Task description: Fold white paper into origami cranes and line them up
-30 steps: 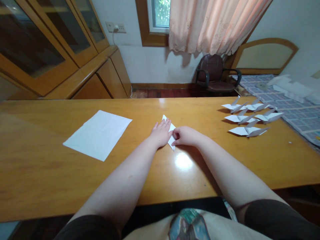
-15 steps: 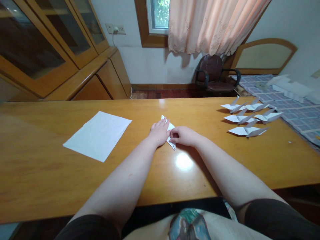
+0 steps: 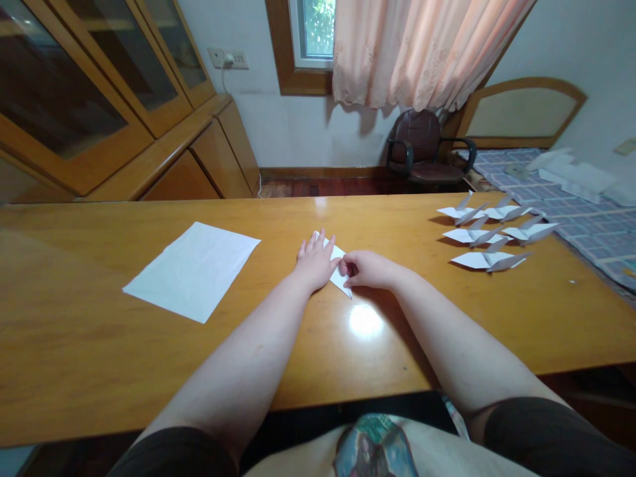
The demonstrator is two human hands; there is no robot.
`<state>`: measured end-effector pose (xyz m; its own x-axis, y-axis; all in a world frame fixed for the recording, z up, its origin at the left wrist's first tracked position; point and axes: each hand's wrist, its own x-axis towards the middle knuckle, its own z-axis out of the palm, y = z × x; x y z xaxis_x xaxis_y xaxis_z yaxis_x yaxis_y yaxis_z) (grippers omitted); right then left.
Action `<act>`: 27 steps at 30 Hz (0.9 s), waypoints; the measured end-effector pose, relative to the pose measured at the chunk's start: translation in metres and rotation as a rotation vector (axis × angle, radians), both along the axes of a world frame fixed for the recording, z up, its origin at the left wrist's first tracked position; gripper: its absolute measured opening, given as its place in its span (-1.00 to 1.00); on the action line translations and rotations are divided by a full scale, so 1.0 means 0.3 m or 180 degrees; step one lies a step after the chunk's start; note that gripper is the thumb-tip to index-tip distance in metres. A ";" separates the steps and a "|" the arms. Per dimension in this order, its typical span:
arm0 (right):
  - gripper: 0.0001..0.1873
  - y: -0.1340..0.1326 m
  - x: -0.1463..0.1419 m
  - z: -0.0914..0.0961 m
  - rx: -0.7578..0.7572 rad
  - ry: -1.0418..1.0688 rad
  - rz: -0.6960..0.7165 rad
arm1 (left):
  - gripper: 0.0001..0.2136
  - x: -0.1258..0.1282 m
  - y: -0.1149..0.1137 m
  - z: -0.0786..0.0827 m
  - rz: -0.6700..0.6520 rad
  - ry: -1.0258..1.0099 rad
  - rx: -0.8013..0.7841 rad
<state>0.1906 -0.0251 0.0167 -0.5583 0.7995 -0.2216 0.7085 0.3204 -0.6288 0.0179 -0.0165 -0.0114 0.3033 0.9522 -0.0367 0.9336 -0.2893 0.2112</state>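
Observation:
A narrow piece of folded white paper point(image 3: 340, 278) lies slantwise on the wooden table, pointed at its near end. My left hand point(image 3: 315, 264) rests flat across its left side with the fingers spread. At the paper's right edge, my right hand point(image 3: 365, 270) has its fingers curled together in a pinch on that edge. Part of the paper is hidden under both hands.
A flat white paper sheet point(image 3: 193, 275) lies on the table point(image 3: 74, 358) to the left. Several folded paper cranes point(image 3: 489, 260) stand at the right. Behind the table are an office chair point(image 3: 422, 142) and a wooden cabinet point(image 3: 218, 156).
The fingers of my left hand have spread wider on the folded paper. The paper's visible shape has changed slightly, its near tip now further right. My right hand stays at its right edge.

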 end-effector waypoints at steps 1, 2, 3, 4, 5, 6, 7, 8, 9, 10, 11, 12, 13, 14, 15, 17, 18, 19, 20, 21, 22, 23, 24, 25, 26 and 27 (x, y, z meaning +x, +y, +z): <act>-0.78 0.003 0.001 0.003 0.0029 -0.0050 -0.0060 | -0.42 -0.002 0.000 0.002 0.0046 -0.0016 0.0019; -0.76 0.006 0.003 0.006 0.0084 -0.0114 -0.0144 | -0.44 -0.004 -0.001 0.006 0.0104 -0.0025 0.0049; -0.75 0.011 0.007 0.008 0.0178 -0.0181 -0.0260 | -0.46 -0.006 -0.002 0.011 0.0173 -0.0023 0.0095; -0.74 0.017 0.011 0.009 0.0313 -0.0249 -0.0410 | -0.50 -0.007 -0.003 0.017 0.0247 -0.0008 0.0157; -0.75 0.025 0.017 0.008 0.0476 -0.0313 -0.0582 | -0.53 -0.008 -0.004 0.023 0.0323 0.0012 0.0234; -0.76 0.033 0.024 0.005 0.0654 -0.0368 -0.0776 | -0.56 -0.008 -0.006 0.031 0.0399 0.0029 0.0296; -0.79 0.041 0.031 0.000 0.0817 -0.0409 -0.0951 | -0.59 -0.008 -0.008 0.038 0.0463 0.0031 0.0323; -0.82 0.049 0.038 -0.005 0.0916 -0.0435 -0.1079 | -0.60 -0.007 -0.010 0.044 0.0487 0.0015 0.0318; -0.84 0.055 0.043 -0.012 0.0942 -0.0447 -0.1152 | -0.61 -0.006 -0.013 0.050 0.0453 -0.0021 0.0295; -0.85 0.060 0.046 -0.019 0.0936 -0.0450 -0.1157 | -0.59 -0.005 -0.015 0.054 0.0354 -0.0068 0.0273; -0.87 0.063 0.047 -0.024 0.0944 -0.0443 -0.1114 | -0.57 -0.004 -0.018 0.057 0.0207 -0.0111 0.0259; -0.88 0.064 0.047 -0.029 0.0957 -0.0430 -0.1035 | -0.53 -0.003 -0.020 0.060 0.0042 -0.0138 0.0259; -0.87 0.064 0.045 -0.032 0.0988 -0.0409 -0.0940 | -0.51 -0.002 -0.021 0.061 -0.0108 -0.0147 0.0267; -0.86 0.062 0.043 -0.033 0.1025 -0.0380 -0.0842 | -0.49 -0.001 -0.022 0.062 -0.0211 -0.0140 0.0263; -0.85 0.060 0.041 -0.032 0.1045 -0.0344 -0.0748 | -0.49 -0.002 -0.022 0.062 -0.0249 -0.0127 0.0245; -0.83 0.057 0.040 -0.030 0.1037 -0.0245 -0.0613 | -0.53 -0.003 -0.019 0.062 -0.0216 -0.0138 0.0202; -0.81 0.057 0.042 -0.029 0.1027 -0.0189 -0.0565 | -0.56 -0.004 -0.017 0.061 -0.0177 -0.0171 0.0188; -0.78 0.059 0.045 -0.029 0.1018 -0.0130 -0.0530 | -0.59 -0.006 -0.014 0.061 -0.0146 -0.0213 0.0175; -0.76 0.062 0.049 -0.031 0.1004 -0.0065 -0.0517 | -0.63 -0.008 -0.011 0.060 -0.0136 -0.0254 0.0166; -0.77 0.066 0.054 -0.035 0.0986 0.0006 -0.0530 | -0.68 -0.010 -0.008 0.060 -0.0140 -0.0290 0.0168; -0.79 0.071 0.060 -0.040 0.0948 0.0084 -0.0566 | -0.72 -0.012 -0.004 0.060 -0.0154 -0.0322 0.0172; -0.82 0.076 0.065 -0.046 0.0892 0.0169 -0.0632 | -0.74 -0.014 -0.001 0.061 -0.0171 -0.0360 0.0179; -0.83 0.081 0.071 -0.053 0.0821 0.0255 -0.0726 | -0.75 -0.017 0.003 0.061 -0.0193 -0.0418 0.0187; -0.83 0.085 0.076 -0.059 0.0735 0.0354 -0.0832 | -0.75 -0.019 0.006 0.062 -0.0208 -0.0499 0.0190; -0.81 0.088 0.080 -0.065 0.0634 0.0470 -0.0936 | -0.74 -0.021 0.009 0.062 -0.0209 -0.0602 0.0183; -0.77 0.091 0.084 -0.069 0.0520 0.0595 -0.1034 | -0.74 -0.023 0.013 0.063 -0.0199 -0.0714 0.0171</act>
<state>0.2157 0.0021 -0.0040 -0.2894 0.9572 0.0042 0.6676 0.2050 -0.7158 0.0110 -0.0127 0.0075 0.3565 0.9301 0.0884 0.8451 -0.3614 0.3940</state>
